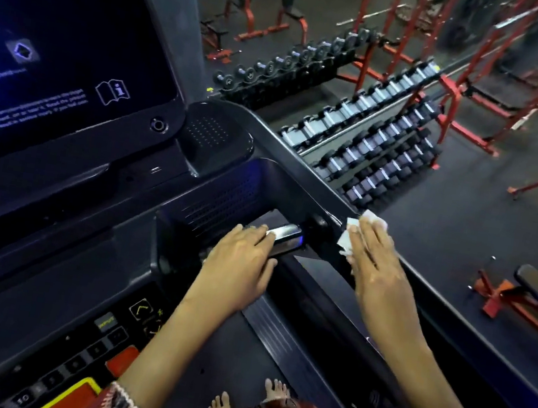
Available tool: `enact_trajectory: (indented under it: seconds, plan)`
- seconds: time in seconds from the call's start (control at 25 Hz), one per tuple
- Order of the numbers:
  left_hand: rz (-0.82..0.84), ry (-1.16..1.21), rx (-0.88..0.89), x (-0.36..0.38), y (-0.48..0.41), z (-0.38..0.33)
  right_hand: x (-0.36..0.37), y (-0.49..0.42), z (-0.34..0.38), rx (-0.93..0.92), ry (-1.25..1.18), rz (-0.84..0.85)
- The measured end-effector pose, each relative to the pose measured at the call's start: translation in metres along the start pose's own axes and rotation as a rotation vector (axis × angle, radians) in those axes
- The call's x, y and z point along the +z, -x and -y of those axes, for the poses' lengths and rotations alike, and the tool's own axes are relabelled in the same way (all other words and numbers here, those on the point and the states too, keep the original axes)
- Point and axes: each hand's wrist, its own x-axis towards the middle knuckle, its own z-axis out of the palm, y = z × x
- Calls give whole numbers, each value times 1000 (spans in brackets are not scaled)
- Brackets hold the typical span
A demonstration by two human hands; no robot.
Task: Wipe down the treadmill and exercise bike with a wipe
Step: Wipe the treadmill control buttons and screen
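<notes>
As our flat right hand (378, 274) presses the wipe (346, 240) onto the treadmill rail (300, 170), our left hand (238, 262) rests flat; the exercise bike likely awaits.

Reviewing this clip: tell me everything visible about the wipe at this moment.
The wipe is a small white sheet, thin and crumpled, looking like paper or soft tissue. It lies against the treadmill's dark right side rail, close to where the rail meets the console. The right hand presses it down with straight fingers and covers most of it. Only crumpled edges show beyond the fingertips and beside the index finger. Whether it is damp cannot be told.
</notes>
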Motion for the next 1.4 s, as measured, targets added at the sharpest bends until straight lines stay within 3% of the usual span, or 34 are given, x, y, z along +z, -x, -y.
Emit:
enact_trajectory:
  seconds: [0.08, 0.32, 0.48, 0.72, 0.8, 1.0, 1.12, 1.28, 1.4]
  plan:
    - [73, 61, 11, 4, -13, -9, 4, 12, -4, 57, 150, 75]
    - [44, 62, -56, 11, -57, -8, 25, -64, 33, 47, 137, 176]
    - [55, 144, -62, 19, -87, -1, 34, -111, 28, 22, 190, 421]
    - [122, 54, 328, 41, -95, -3, -22, 26, -2, 317, 284, 188]
    - [107, 29, 391, 44, -97, -11, -35, 37, -3, 342, 360, 119]
    - [54, 40, 471, 55, -98, -22, 7, -27, 9, 360, 273, 203]
    - [45, 61, 572, 56, -97, -34, -8, 15, 2, 407, 319, 108]
    - [89, 104, 671, 68, -82, -67, -52, 108, -8, 604, 474, 15]
    - [71, 102, 709, 70, -80, -79, -41, 87, -3, 703, 480, -5]
